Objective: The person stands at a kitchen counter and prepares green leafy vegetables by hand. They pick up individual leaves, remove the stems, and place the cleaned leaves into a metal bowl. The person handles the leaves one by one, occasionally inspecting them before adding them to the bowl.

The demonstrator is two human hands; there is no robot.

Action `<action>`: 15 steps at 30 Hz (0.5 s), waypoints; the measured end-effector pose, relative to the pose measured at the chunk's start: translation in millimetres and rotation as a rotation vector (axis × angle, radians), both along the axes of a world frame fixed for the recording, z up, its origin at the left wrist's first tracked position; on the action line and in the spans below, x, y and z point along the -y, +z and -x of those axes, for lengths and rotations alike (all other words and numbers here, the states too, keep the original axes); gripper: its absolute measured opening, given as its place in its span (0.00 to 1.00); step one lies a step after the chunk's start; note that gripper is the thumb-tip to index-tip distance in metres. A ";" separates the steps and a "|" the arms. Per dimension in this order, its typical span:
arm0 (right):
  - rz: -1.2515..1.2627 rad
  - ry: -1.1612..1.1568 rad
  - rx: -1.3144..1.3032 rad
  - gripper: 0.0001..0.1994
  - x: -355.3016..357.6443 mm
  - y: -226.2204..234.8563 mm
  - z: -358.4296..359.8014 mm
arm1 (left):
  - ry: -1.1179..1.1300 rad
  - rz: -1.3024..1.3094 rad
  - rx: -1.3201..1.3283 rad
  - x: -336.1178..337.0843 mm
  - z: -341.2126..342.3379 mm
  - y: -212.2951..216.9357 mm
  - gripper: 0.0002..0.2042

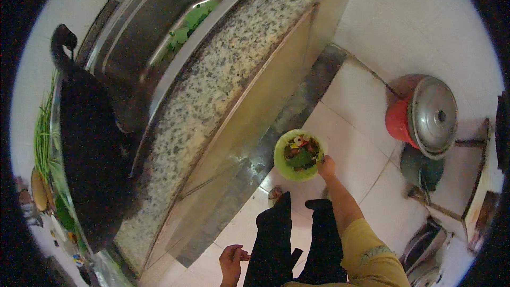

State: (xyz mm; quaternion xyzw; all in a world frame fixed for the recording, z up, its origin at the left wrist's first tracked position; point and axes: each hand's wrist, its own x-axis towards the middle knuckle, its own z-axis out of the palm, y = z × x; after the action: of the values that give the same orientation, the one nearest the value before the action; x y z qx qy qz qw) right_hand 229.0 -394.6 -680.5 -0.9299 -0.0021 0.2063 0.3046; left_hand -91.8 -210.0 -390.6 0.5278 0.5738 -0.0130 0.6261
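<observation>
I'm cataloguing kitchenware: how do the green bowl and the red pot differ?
The bowl is pale green; the pot is red. The bowl is open, showing green and dark contents; the pot wears a grey lid. The right hand grips the bowl's rim; no hand touches the pot. Both look round.

The bowl (286,172) was light yellow-green. The contents (302,158) were mixed dark green, brown, yellow and pale pink. The granite countertop (226,82) was speckled with grey and black flecks on cream. The sink (133,37) was metallic grey; the leaves (181,35) were bright green. The pot (398,121) was red, its lid (433,122) silver-grey, the lid knob (442,115) black. The floor tiles (350,127) were pale pinkish white. The trousers (271,244) were black; the sleeve (357,239) was mustard yellow with a greyish patterned patch (374,254).
</observation>
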 end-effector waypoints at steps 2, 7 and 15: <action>-0.048 -0.015 0.143 0.09 -5.4 -47.7 -4.8 | 0.061 0.009 0.006 -0.8 -16.5 -12.9 0.09; 0.247 0.072 -0.126 0.13 23.2 -57.0 -30.9 | 0.170 -0.053 0.034 7.4 -20.8 -21.1 0.09; 0.102 0.353 -0.127 0.18 74.4 75.6 -35.8 | 0.102 0.031 0.181 36.8 -67.2 85.9 0.08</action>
State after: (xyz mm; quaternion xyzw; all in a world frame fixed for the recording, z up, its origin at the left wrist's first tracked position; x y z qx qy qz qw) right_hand 264.8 -469.0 -604.9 -0.9143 -0.1355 0.3148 0.2157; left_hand -24.7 -246.8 -304.7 0.4870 0.5409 0.0577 0.6834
